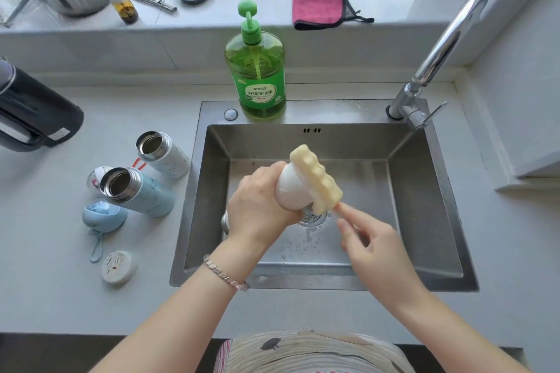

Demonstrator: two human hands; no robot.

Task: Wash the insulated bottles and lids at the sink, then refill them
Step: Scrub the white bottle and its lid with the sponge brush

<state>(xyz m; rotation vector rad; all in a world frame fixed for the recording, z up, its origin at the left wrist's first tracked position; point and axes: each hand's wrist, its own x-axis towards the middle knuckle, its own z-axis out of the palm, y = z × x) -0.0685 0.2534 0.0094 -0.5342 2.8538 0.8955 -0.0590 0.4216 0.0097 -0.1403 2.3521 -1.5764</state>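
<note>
Washing step in hand. The left hand is gripping a white bottle above the sink. The right hand is pinching the brush handle, its sponge lying against the bottle just beyond the left hand. The next move is probably calling for a rinse.

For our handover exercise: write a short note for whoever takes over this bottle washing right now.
Left hand grips a white insulated bottle over the steel sink.
Right hand holds the handle of a cream sponge brush laid against it.
On the grey counter: open white steel-lined bottle, open light-blue bottle, round blue lid, round white lid.
Done: lids off. Left: finish scrubbing, wash the rest, refill.
</note>
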